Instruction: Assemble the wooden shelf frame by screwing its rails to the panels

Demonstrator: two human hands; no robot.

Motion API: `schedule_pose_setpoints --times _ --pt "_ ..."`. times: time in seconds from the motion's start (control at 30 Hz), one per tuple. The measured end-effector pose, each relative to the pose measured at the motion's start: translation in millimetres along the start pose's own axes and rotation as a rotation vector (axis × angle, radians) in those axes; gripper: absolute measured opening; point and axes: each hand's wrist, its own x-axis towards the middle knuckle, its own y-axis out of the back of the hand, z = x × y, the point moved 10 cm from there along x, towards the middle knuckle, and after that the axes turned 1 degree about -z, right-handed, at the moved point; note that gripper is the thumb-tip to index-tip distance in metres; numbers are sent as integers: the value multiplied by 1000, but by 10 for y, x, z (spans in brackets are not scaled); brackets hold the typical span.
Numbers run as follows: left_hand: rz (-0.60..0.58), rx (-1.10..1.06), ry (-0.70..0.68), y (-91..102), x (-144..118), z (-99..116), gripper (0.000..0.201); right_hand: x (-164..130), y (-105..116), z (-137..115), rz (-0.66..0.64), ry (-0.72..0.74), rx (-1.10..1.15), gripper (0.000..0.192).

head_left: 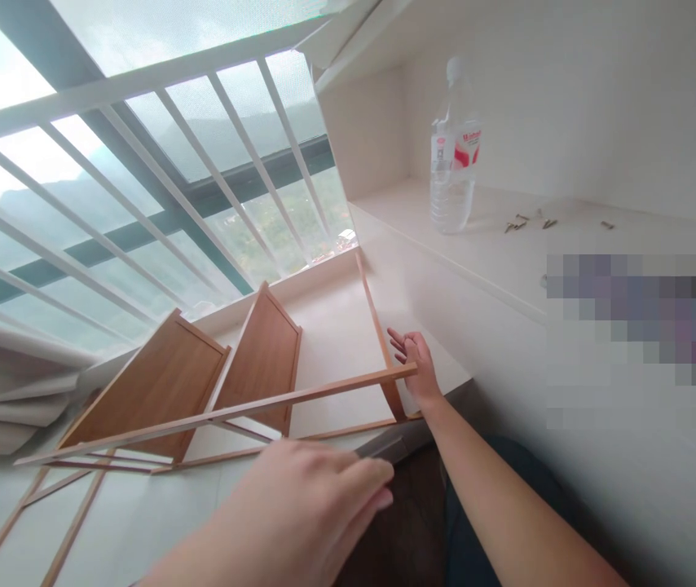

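Observation:
A wooden shelf rack (219, 417) lies tilted on the floor side, with brown panels (259, 355) standing between its thin rails. By the near right end of the rack, my right hand (418, 367) is beside the rail, fingers stretched and apart; the rail's tip overlaps the hand near the thumb side. My left hand (317, 497) hovers in the foreground, below the long rail, its fingers pressed together and slightly blurred. What those fingers hold, if anything, is hidden.
A clear water bottle (453, 175) stands on the pale ledge (500, 261) at the right. Several small screws (519, 222) lie beside it. White railings (226, 139) and a window run behind the rack. A grey curtain (11, 399) hangs at left; a blurred patch covers the right.

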Motion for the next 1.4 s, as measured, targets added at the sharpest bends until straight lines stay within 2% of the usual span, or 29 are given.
schedule_pose_setpoints --times 0.07,0.1,0.13,0.17,0.27,0.37,0.47,0.57,0.67,0.8,0.9,1.03,1.23,1.4 --pt "78 173 -143 493 249 80 32 -10 5 -19 5 7 -10 27" --pt "117 244 -206 675 414 61 35 -19 -3 -33 4 15 -14 27" --pt "140 298 -254 796 588 1 37 -30 -10 -54 9 28 -14 27" --pt "99 335 -302 810 760 -81 39 -45 -14 -84 17 46 -12 28" --pt "-65 330 -392 623 1121 -363 47 -108 4 -232 60 127 -3 31" --pt "-139 288 -431 392 1246 -523 45 -184 41 -424 66 205 -37 36" --pt "-132 203 -446 282 1289 -561 33 -286 156 -611 85 232 -111 37" --pt "-77 134 -472 288 1329 -542 22 -459 280 -851 82 273 -241 32" --pt "-67 53 -532 300 1336 -486 20 -696 347 -1112 16 361 -353 27" --pt "-88 -27 -531 293 1346 -479 25 -1007 509 -1356 47 490 -416 22" --pt "-95 -34 -521 275 1372 -481 27 -1156 469 -1399 -14 543 -423 20" --pt "-93 -17 -530 261 1416 -476 26 -1236 206 -1385 -139 557 -513 25" --pt "-75 2 -537 289 1449 -469 28 -1143 -71 -1313 -165 508 -600 35" --pt "-90 38 -523 255 1480 -485 29 -1009 -106 -1191 -129 471 -613 35"
